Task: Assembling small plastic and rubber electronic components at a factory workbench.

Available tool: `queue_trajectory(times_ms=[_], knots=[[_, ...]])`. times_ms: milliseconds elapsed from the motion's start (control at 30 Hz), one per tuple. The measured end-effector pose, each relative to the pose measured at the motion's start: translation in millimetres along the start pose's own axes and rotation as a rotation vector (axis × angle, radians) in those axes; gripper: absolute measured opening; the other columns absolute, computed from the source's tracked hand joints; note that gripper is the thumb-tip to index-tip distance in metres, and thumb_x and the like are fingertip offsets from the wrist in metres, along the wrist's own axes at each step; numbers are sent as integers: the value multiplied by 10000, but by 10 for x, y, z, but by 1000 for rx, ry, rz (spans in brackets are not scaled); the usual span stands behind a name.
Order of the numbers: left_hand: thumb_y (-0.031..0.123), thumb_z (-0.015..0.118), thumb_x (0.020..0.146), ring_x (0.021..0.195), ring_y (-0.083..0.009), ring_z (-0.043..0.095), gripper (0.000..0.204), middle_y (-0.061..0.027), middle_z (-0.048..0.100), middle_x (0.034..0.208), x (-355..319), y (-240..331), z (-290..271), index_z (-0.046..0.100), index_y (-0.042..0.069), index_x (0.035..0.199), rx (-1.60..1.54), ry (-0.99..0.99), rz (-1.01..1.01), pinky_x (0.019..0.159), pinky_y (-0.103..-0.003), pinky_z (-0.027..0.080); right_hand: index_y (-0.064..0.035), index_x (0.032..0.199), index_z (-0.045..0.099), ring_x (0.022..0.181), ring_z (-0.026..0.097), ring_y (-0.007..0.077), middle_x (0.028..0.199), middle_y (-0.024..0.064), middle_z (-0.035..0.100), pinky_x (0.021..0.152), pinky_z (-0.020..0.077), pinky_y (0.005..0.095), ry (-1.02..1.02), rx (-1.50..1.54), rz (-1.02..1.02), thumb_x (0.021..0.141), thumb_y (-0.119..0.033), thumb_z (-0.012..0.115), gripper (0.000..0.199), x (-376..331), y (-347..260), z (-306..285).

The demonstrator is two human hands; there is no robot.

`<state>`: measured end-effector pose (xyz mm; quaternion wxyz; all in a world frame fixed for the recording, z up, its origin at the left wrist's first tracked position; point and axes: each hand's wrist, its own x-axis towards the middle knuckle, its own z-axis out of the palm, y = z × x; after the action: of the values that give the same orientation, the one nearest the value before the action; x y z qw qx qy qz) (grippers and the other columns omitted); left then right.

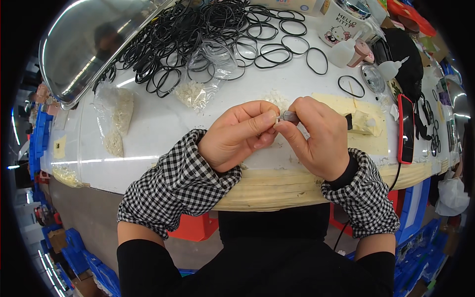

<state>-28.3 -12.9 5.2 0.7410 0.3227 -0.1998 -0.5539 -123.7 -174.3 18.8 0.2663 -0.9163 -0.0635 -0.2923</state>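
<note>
My left hand point(239, 131) and my right hand point(321, 135) meet above the near part of the white table, fingertips almost touching. A small grey, rounded piece point(290, 117) is pinched in my right thumb and fingers. My left thumb and forefinger are closed at its left end, where a tiny pale bit shows; what they hold is mostly hidden. Small cream-coloured pieces point(273, 98) lie scattered just beyond my hands. To the left, a clear plastic bag point(193, 95) and another bag point(120, 119) contain many similar pale pieces.
Tangled black rubber loops point(183, 34) cover the far table beside a shiny metal tray point(94, 44). At right are a yellowish sheet point(378, 141), a red-edged black device point(405, 129) with a cable, and a white cup point(341, 24). Padding point(277, 188) lines the near edge.
</note>
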Motion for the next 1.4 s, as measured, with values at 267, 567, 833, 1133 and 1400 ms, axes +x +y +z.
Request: queue_trajectory(times_ms=[267,567,833,1133,1400], knots=[[193,507,954,727,-60,429,164,29,503,824,6,17,-14,555,38,978,30,15,13,678,-187,378,-81,696,505,507,520,198,582,30,507,454,394,301,-53,-17,-1,814,-316,666,308,4,-24,-43],[126,516,919,867,-124,549,119,-74,589,958,20,40,-62,546,22,966,-48,257,78,760,-220,460,-33,793,575,593,561,236,687,70,550,522,433,324,-294,179,103,784,-217,679,212,43,150,-173],[55,507,897,860,-162,572,162,-111,573,970,33,43,-116,511,-12,1044,-212,369,111,735,-229,490,-44,845,590,665,590,281,804,75,559,575,468,356,-527,22,25,759,-121,661,136,-32,85,-119],[154,526,943,796,-74,529,189,-19,571,900,33,2,-68,553,5,1056,42,302,8,683,-182,445,-9,864,539,623,553,241,808,90,538,536,441,310,-139,282,147,786,-39,640,131,-11,73,-22],[176,523,950,781,-65,537,189,-13,587,885,21,-49,-49,585,8,1012,-24,110,-74,698,-176,459,5,858,533,620,514,171,774,86,511,521,417,254,-57,388,206,806,-20,637,118,8,8,-49]])
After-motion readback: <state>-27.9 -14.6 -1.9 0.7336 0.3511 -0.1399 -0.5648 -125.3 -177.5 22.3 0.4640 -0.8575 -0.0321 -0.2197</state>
